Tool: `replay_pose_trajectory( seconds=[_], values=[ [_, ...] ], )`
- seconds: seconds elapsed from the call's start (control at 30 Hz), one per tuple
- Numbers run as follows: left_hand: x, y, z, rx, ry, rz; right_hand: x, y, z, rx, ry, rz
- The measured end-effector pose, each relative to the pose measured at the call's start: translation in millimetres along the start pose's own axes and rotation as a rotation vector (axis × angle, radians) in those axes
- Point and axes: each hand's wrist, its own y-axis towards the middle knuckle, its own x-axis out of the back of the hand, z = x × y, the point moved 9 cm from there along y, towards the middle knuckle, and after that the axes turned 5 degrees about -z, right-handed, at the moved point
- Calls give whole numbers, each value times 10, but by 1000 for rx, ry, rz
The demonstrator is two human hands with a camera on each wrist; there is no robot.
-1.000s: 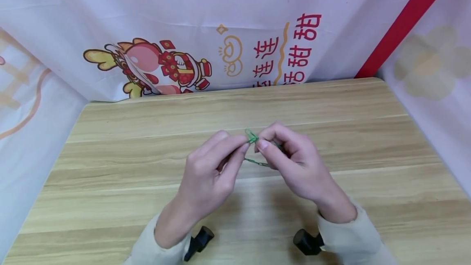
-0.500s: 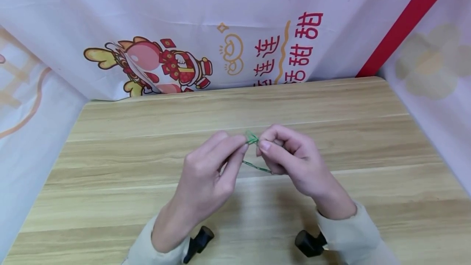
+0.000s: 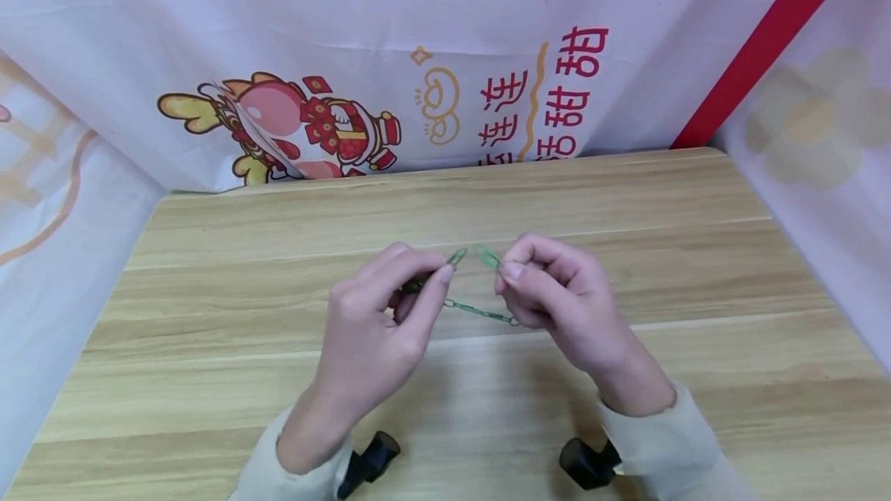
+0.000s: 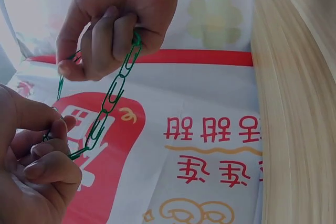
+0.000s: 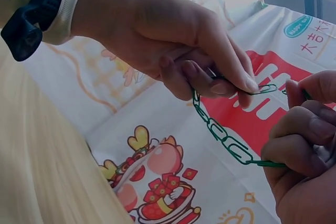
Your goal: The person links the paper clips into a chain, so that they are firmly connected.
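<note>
A chain of green paper clips (image 3: pixel 480 311) hangs between the two hands, above the table. My left hand (image 3: pixel 379 331) pinches one end clip (image 3: pixel 457 257) between thumb and forefinger, its tip poking out; its other fingers curl in around more of the chain. Facing it, my right hand (image 3: pixel 567 308) pinches another green paper clip (image 3: pixel 487 255), angled up to the left. A small gap separates these two clips. In the right wrist view, linked clips (image 5: pixel 226 135) sag from the left hand (image 5: pixel 199 40) down to the curled fingers of the right hand (image 5: pixel 310 150).
The wood-grain table (image 3: pixel 278 253) lies beneath both hands. A white printed cloth (image 3: pixel 334 29) with red lettering and a cartoon figure rises behind its far edge, with more cloth at both sides. Black wrist mounts (image 3: pixel 588 462) stick out by the sleeves.
The two pinched clips overlapped earlier and are now apart. My left hand has shifted left with its clip; the right hand has stayed nearly in place. More of the lower chain shows.
</note>
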Motion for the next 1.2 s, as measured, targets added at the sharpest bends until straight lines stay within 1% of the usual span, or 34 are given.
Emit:
replay_pose_trajectory(
  seconds=[0.07, 0.13, 0.23, 0.33, 0.47, 0.6, 0.7, 0.8, 0.93, 1.07, 1.2],
  values=[
    [32, 9, 19, 19, -15, -12, 22, -1, 4, 5, -2, -9],
    [39, 11, 28, 31, -27, -11, 33, 1, 5, 10, 4, -12],
    [15, 10, 7, 24, -36, 9, 28, -3, 15, 17, -2, -9],
    [-28, 5, -32, 3, -43, 30, 3, -6, 28, 19, -10, -3],
    [-68, -8, -60, -22, -34, 33, -38, -7, 42, 33, -4, 19],
    [-61, -8, -57, -19, -22, 24, -51, -9, 36, 42, 17, 36],
    [-42, 0, -40, -5, -27, 31, -53, -13, 36, 58, 27, 58],
    [-36, 4, -4, 24, -45, 61, -60, -15, 38, 74, 53, 100],
    [-63, -7, 43, 82, -83, 124, -89, -8, 53, 88, 111, 160],
    [-101, -38, 76, 178, -156, 178, -107, -12, 49, 89, 101, 184],
    [-143, -70, 134, 287, -254, 223, -100, -18, 45, 102, 55, 177]
  ],
)
